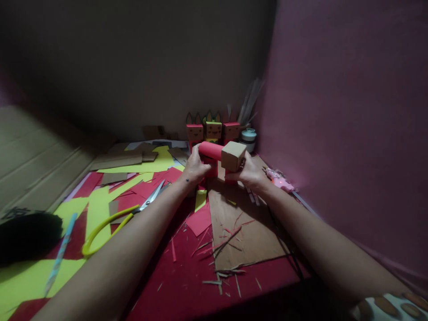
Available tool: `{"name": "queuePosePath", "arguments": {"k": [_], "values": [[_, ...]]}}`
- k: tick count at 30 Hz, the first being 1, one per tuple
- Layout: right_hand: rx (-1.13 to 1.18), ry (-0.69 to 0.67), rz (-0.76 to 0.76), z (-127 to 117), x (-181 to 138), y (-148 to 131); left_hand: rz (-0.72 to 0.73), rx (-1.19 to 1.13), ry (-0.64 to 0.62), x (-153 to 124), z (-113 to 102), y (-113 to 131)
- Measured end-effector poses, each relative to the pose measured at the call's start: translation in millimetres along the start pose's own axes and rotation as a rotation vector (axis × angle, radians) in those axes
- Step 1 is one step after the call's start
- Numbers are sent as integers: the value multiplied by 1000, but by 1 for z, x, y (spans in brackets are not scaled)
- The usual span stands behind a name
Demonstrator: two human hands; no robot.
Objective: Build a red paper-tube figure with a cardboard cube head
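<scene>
A plain brown cardboard box piece (pixel 233 156) is raised over the table, touching one end of a red paper roll (pixel 211 150). More red parts show below them, partly hidden by my fingers. My left hand (pixel 197 168) is closed around the left end of the red roll. On the other side, my right hand (pixel 251 173) grips the cardboard box piece from the right and below. I cannot tell whether the box and roll are joined. Behind my hands stand three box-headed figures with pointed ears: a red one (pixel 195 133), a yellow one (pixel 213 129) and another red one (pixel 231 130).
Yellow-handled scissors (pixel 127 217) and a striped pencil (pixel 61 254) lie left among yellow and red paper scraps. A cardboard sheet (pixel 249 236) with thin trimmings lies below my hands. A pink glue gun (pixel 280 179) and a lidded jar (pixel 248 139) are at the right, beside the pink wall.
</scene>
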State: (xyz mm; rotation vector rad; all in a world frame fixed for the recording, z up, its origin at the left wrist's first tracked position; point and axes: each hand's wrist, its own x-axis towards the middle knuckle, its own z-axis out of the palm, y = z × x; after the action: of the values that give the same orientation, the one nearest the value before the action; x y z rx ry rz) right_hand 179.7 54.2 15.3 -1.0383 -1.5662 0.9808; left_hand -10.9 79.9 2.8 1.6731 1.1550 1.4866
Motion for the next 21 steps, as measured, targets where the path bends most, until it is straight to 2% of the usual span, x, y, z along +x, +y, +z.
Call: {"name": "queuePosePath", "arguments": {"k": [7, 16, 21], "values": [[-104, 84, -145, 2, -7, 0, 6, 62, 42, -2, 0, 4], [-108, 127, -280, 3, -8, 1, 23, 12, 20, 1, 2, 0], [-176, 144, -257, 1, -9, -4, 22, 38, 21, 1, 1, -3]]}}
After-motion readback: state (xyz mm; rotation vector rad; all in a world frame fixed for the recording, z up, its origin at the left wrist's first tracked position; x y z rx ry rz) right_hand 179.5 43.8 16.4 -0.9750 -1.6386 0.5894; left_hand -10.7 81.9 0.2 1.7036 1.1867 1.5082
